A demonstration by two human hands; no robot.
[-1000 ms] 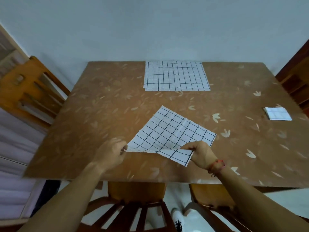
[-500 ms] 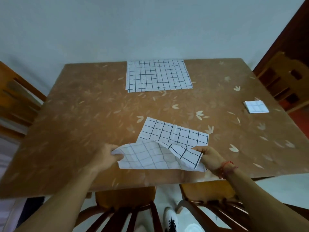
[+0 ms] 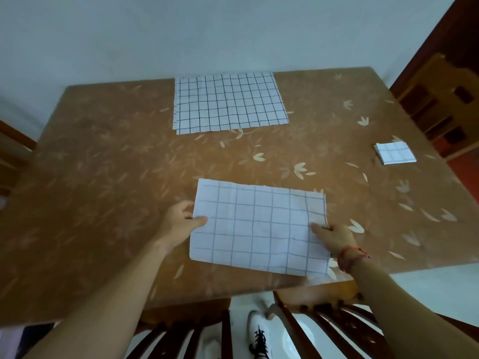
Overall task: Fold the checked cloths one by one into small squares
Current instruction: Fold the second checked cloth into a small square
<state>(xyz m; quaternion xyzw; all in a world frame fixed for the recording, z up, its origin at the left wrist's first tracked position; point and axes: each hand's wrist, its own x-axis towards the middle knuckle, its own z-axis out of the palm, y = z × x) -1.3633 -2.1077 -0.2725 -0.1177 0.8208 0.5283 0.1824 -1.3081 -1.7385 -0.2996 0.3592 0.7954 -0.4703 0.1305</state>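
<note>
Some left hand [image 3: 178, 224] and right hand [image 3: 335, 239] fingers seem under cloth [image 3: 259, 229].

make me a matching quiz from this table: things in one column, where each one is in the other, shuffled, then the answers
1 half-folded cloth
2 flat cloths
3 small folded square
4 red string

A far edge of the table
B table's right side
C round the right wrist
D near edge, gripped by left hand and right hand

Pairs: 1-D, 2-A, 3-B, 4-C
</note>
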